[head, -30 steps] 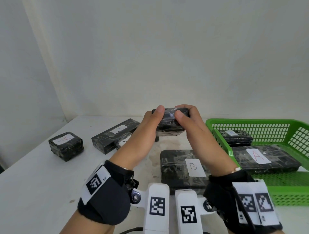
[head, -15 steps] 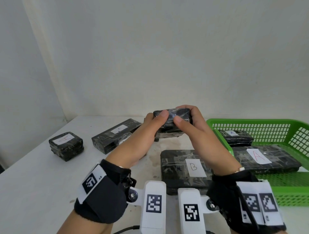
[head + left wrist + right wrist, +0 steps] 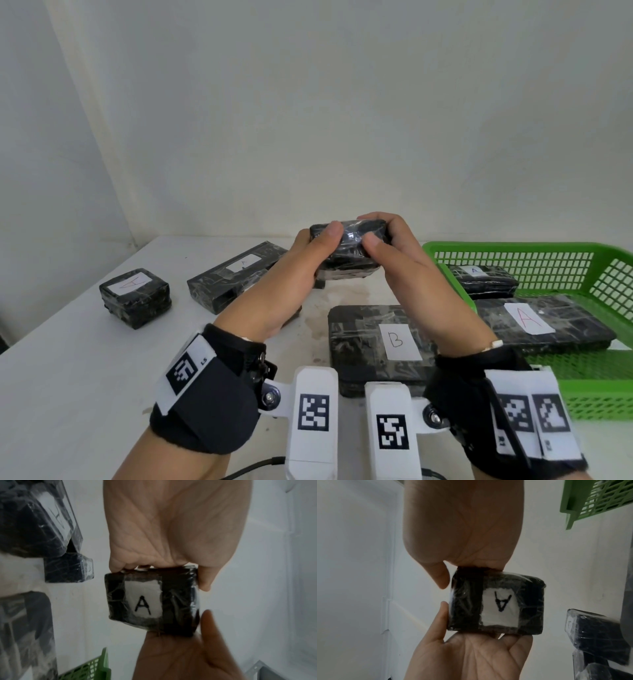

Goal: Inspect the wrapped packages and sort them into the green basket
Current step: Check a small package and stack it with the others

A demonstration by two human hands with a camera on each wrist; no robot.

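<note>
A small package is held up above the table, pinched between the left hand and right hand; inspection is judged under way; its "A" label faces down; placement in the green basket is called for next.

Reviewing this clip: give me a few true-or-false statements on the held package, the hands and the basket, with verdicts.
1. Both hands hold the small package in the air. True: left hand, right hand.
2. Its label reads B. False: the wrist views show A.
3. The green basket holds two packages. True, both labelled A.
4. The flat package labelled B lies in the basket. False: it lies on the table beside it.
5. The right hand is open and idle. False: it grips the package.
</note>
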